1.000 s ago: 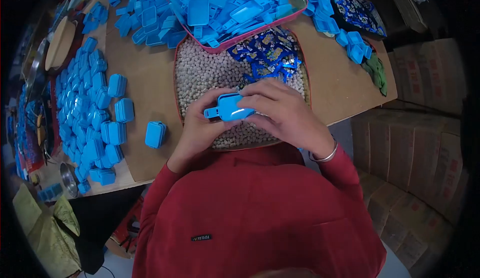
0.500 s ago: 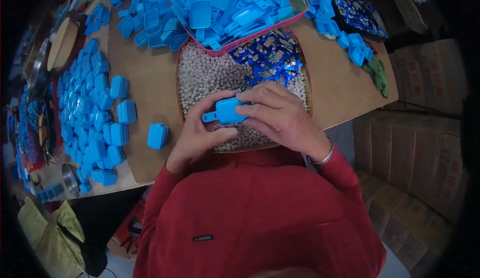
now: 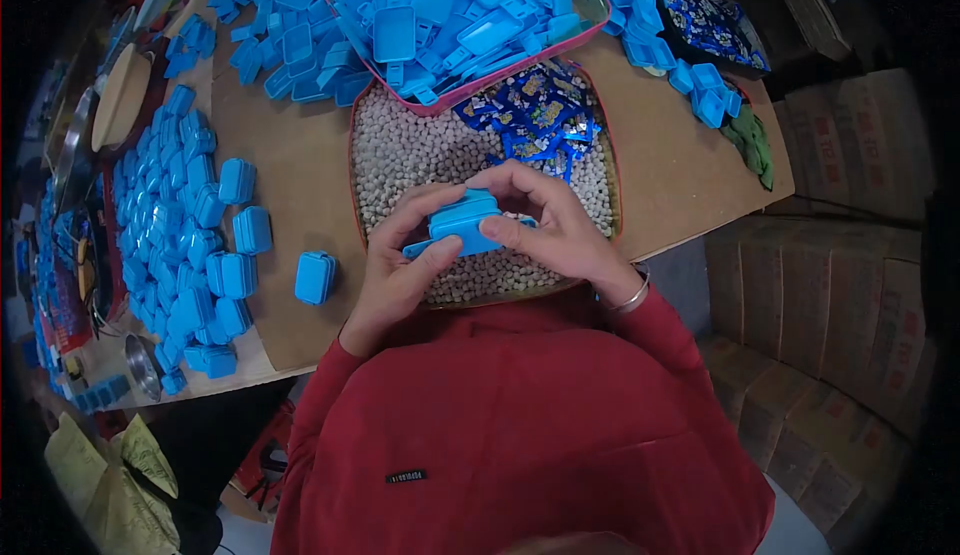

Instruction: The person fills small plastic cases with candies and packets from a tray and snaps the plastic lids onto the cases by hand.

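Both hands hold a small blue plastic box (image 3: 463,223) over the tray of pale pellets. My left hand (image 3: 402,255) grips its left end, thumb on the near side and fingers behind. My right hand (image 3: 560,233) is closed on the right end, with the thumb pressed on the near face. Flat latch flaps stick out at both ends of the box. Its contents are hidden. Beneath the hands, the red-rimmed tray (image 3: 354,170) holds round pale pellets (image 3: 415,145) and several shiny blue printed packets (image 3: 545,120).
A pink-rimmed bin (image 3: 440,105) of blue plastic parts overlaps the tray's far side. Closed blue boxes (image 3: 170,215) are heaped at left, one lone box (image 3: 315,277) nearer. At right lie loose blue cups (image 3: 710,100), a green cloth (image 3: 750,145) and stacked cartons (image 3: 800,275).
The box has been tipped so its near side faces up toward me. My right hand has shifted from over its top to its right end, thumb now in front.
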The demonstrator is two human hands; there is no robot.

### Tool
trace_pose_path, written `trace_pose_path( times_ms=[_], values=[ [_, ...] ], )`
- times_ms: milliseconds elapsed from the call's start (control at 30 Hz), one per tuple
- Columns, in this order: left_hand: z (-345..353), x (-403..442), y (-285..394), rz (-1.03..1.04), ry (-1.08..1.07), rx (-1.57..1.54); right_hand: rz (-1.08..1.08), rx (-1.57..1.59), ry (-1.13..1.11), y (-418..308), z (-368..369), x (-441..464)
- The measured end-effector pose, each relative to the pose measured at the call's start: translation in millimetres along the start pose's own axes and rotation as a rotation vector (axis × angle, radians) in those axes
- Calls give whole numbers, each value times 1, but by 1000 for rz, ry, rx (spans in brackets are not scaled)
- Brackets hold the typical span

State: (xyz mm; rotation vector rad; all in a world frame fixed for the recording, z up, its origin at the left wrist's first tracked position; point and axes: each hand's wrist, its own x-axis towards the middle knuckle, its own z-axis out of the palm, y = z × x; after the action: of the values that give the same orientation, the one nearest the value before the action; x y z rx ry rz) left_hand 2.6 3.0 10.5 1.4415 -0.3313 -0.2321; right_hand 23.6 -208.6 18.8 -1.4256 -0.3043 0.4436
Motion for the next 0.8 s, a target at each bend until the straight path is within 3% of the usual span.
trace_pose_path(
  times_ms=[100, 200, 300, 400, 500, 600, 733, 800],
  values=[
    [-1, -1, -2, 54, 32, 59, -18, -64, 4, -2, 1, 2],
    [-1, -3, -8, -29, 142, -153, -81, -196, 52, -1, 10, 3],
    [1, -1, 1, -135, 147, -134, -81, -295, 138, -6, 16, 2],
    [4, 5, 17, 219, 178, 560, -194, -531, 220, -9, 20, 1],
    [9, 18, 15, 203, 27, 505, -384, -636, 262, -4, 31, 3],
    [19, 21, 19, 246, 106, 414, -373, -525, 294, -12, 32, 1],
    [27, 24, 20, 445, 206, 435, -601, -556, 260, -14, 31, -2],
    [24, 27, 17, 362, 187, 465, -581, -567, 283, -5, 29, 2]
  ],
)
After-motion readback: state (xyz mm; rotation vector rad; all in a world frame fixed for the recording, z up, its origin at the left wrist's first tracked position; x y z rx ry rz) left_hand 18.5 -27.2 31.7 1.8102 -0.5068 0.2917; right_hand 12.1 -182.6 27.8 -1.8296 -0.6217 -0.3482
